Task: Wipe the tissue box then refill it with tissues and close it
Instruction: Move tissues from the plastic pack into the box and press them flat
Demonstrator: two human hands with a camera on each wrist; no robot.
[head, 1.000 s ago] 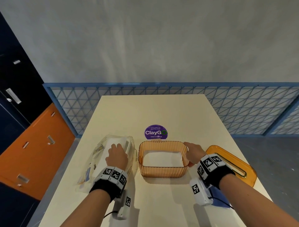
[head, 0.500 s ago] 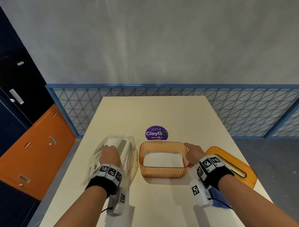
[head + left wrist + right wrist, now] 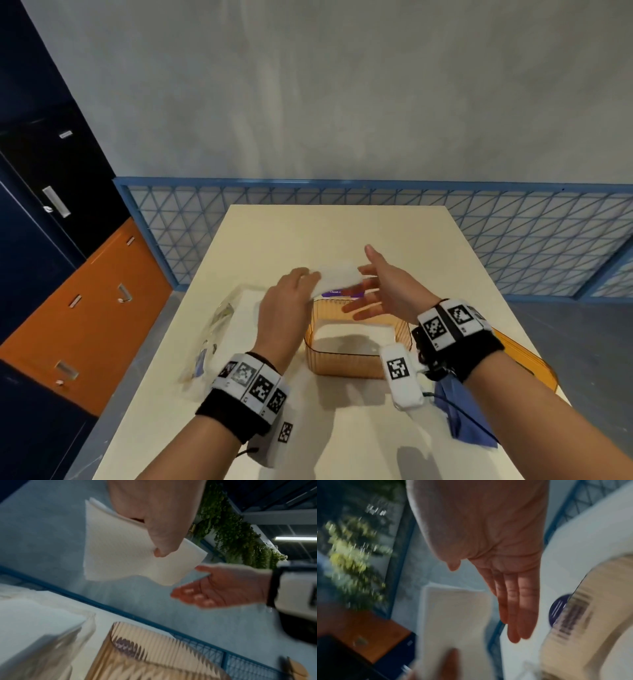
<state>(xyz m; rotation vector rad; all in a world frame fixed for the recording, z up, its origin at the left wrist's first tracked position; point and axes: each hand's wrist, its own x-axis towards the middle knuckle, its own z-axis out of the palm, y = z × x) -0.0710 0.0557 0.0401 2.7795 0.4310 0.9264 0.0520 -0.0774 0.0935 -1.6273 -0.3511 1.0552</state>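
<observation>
The left hand (image 3: 286,303) pinches a tissue stack (image 3: 337,278) in the air above the far rim of the open orange box (image 3: 346,365). The right hand (image 3: 383,289) hovers beside it, fingers spread, holding nothing. The lid (image 3: 527,359) lies right of the box.

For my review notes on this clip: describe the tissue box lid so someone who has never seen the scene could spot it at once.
Start at the cream table, then find the ribbed orange tissue box standing open near its front edge. The lid lies flat on the table to the box's right, partly hidden behind the right hand's wristband. It alone is a low, flat orange piece.
</observation>
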